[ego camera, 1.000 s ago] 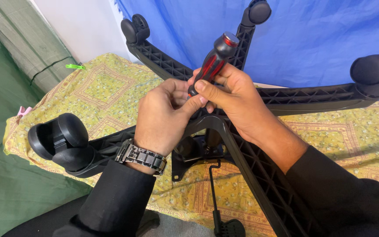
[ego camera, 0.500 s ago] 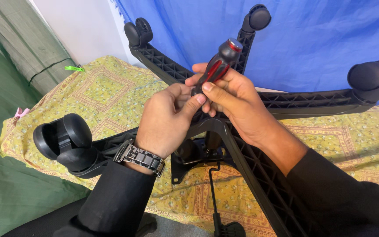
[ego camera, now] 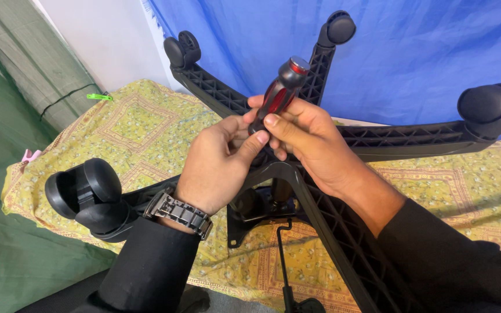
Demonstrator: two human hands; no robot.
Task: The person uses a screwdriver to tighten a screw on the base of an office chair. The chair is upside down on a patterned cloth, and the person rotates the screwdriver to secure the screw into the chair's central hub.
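Right hand point(ego camera: 314, 142) grips screwdriver point(ego camera: 278, 93) handle, tilted, now raised slightly above chair base point(ego camera: 331, 226) hub versus a second ago. Left hand point(ego camera: 218, 165) pinches its lower end. Base unmoved on yellow cloth point(ego camera: 134, 133).

Screwdriver point(ego camera: 279, 93): red-and-black handle with grey butt cap, tilted, butt toward one o'clock; shaft hidden. Sits at centre of frame, above the hub of an upturned black five-star chair base point(ego camera: 320, 203), ribbed arms radiating, casters at nine, eleven, twelve and two o'clock.
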